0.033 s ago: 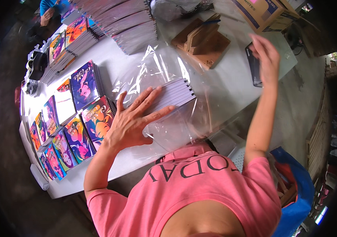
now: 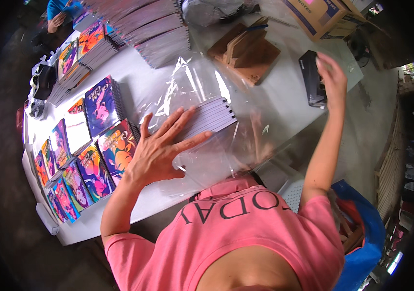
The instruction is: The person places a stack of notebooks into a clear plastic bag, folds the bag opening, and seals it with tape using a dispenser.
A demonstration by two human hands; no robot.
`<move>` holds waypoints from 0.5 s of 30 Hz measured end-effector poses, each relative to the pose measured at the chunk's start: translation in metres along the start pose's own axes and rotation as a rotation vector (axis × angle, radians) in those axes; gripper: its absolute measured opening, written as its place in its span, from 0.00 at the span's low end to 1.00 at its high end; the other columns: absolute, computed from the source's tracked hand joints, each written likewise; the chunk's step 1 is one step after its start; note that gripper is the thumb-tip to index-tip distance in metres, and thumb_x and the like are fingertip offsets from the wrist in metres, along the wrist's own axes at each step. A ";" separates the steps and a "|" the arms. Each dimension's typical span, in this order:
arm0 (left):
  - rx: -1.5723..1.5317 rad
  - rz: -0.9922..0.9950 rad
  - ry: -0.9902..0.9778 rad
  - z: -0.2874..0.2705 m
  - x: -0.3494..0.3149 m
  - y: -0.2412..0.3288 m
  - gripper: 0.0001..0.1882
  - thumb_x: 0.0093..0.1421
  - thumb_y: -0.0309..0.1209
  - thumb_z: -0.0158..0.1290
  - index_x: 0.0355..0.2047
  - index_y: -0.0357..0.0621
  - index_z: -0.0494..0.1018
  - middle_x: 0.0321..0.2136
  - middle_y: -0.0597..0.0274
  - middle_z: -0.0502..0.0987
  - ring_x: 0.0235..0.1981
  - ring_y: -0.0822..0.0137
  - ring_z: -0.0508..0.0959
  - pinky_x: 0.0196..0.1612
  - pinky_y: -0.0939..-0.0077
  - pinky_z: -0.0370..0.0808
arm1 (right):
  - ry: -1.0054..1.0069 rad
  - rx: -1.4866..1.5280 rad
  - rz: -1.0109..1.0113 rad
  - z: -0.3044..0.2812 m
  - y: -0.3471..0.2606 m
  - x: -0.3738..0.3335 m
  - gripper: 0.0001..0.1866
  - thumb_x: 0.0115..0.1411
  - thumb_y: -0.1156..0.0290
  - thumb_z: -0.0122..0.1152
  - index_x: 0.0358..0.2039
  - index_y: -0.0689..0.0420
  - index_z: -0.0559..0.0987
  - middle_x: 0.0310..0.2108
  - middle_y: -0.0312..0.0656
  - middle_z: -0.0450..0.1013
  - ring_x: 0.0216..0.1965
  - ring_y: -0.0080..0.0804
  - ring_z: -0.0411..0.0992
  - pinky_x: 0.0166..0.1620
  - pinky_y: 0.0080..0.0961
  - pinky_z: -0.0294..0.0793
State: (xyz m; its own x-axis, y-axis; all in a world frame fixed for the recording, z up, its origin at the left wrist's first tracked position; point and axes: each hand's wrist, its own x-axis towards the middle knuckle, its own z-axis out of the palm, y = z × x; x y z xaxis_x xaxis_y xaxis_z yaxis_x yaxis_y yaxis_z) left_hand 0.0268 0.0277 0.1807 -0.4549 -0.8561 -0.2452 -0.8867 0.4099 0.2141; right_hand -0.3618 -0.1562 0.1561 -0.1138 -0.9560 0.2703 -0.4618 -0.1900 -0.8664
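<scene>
Looks like the hold-down step: left hand (image 2: 158, 150) splayed wide, gripping nothing, on the pad (image 2: 213, 118) amid clear film (image 2: 202, 162), right hand (image 2: 332, 80) half-curled at the black box (image 2: 309, 72), can't tell if gripping, so next probably needs steady pressure.

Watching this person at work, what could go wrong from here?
Possibly two things. The glossy clear plastic film is loose and wrinkled around the white, grey-lined paper block, so it could crease or slip if the spread left hand shifts. And the long black boxy tool at the right hand sits close to the edge of the white table; a careless nudge might knock it off.
</scene>
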 end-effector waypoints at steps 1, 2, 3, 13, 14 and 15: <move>0.009 0.010 0.004 -0.002 0.002 0.001 0.60 0.27 0.38 0.70 0.61 0.88 0.52 0.68 0.70 0.44 0.67 0.66 0.49 0.60 0.34 0.46 | 0.082 -0.290 0.045 -0.031 0.036 -0.001 0.19 0.57 0.56 0.61 0.42 0.56 0.79 0.39 0.40 0.76 0.35 0.23 0.72 0.43 0.20 0.69; 0.002 0.024 -0.006 -0.005 0.006 0.002 0.60 0.25 0.38 0.71 0.61 0.87 0.53 0.68 0.69 0.44 0.67 0.65 0.49 0.60 0.34 0.46 | 0.169 -0.523 -0.004 -0.072 0.097 -0.003 0.21 0.56 0.52 0.61 0.43 0.54 0.79 0.41 0.40 0.75 0.37 0.24 0.71 0.43 0.21 0.70; 0.009 0.031 -0.019 -0.008 0.009 0.002 0.59 0.25 0.39 0.71 0.60 0.86 0.56 0.68 0.68 0.45 0.67 0.64 0.50 0.60 0.35 0.46 | 0.254 -0.759 -0.045 -0.103 0.149 -0.011 0.22 0.55 0.49 0.62 0.44 0.51 0.78 0.43 0.40 0.74 0.39 0.25 0.71 0.42 0.21 0.70; 0.014 0.036 0.066 0.002 0.008 0.001 0.61 0.13 0.37 0.72 0.57 0.77 0.64 0.66 0.56 0.49 0.67 0.57 0.52 0.65 0.44 0.36 | -0.240 0.005 0.873 -0.106 0.153 0.006 0.24 0.51 0.38 0.60 0.38 0.43 0.78 0.38 0.21 0.65 0.29 0.17 0.55 0.28 0.15 0.56; 0.017 0.044 0.071 0.002 0.009 0.000 0.61 0.12 0.37 0.72 0.57 0.77 0.64 0.66 0.56 0.49 0.66 0.57 0.52 0.65 0.44 0.36 | -0.234 0.045 0.866 -0.106 0.161 0.007 0.21 0.51 0.41 0.63 0.35 0.44 0.80 0.37 0.24 0.66 0.30 0.20 0.53 0.28 0.18 0.59; 0.018 0.039 0.079 0.002 0.008 0.001 0.62 0.12 0.37 0.72 0.57 0.77 0.64 0.66 0.56 0.49 0.66 0.57 0.52 0.65 0.44 0.36 | -0.207 0.173 0.845 -0.106 0.169 0.008 0.20 0.52 0.44 0.62 0.35 0.45 0.80 0.37 0.25 0.67 0.30 0.21 0.52 0.30 0.19 0.60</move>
State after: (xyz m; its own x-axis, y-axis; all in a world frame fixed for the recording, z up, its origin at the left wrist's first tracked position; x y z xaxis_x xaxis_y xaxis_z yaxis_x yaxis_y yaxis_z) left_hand 0.0221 0.0214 0.1766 -0.4815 -0.8613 -0.1620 -0.8703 0.4480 0.2047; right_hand -0.5342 -0.1718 0.0565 -0.1874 -0.8103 -0.5553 -0.1541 0.5826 -0.7980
